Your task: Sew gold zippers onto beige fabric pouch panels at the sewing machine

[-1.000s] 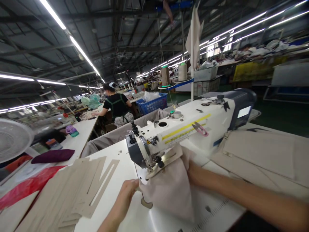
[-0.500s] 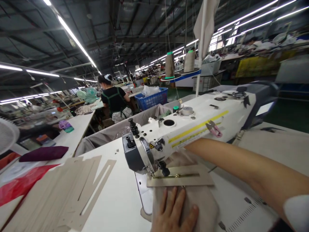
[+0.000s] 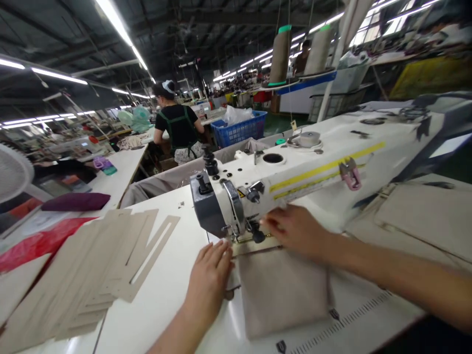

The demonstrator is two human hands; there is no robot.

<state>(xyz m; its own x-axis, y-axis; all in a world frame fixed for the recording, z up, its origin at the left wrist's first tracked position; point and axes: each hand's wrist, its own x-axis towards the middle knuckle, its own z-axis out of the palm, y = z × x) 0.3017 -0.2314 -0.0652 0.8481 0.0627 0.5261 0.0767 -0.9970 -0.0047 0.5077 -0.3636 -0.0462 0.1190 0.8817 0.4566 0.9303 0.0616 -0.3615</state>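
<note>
At the machine (image 3: 324,201), the left hand (image 3: 208,275) lay outstretched beside cloth (image 3: 283,290); the right hand (image 3: 295,228) curled, its grip unclear. Positioning seemed underway, next calling for steadiness.

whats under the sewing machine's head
A pale strip with a gold-coloured line shows there, with beige fabric on its near side. The right hand and a black knob cover parts of it; anything beneath is hidden.

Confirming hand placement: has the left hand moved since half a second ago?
Yes: the left hand moved leftward and forward, nearer the sewing-machine head.
</note>
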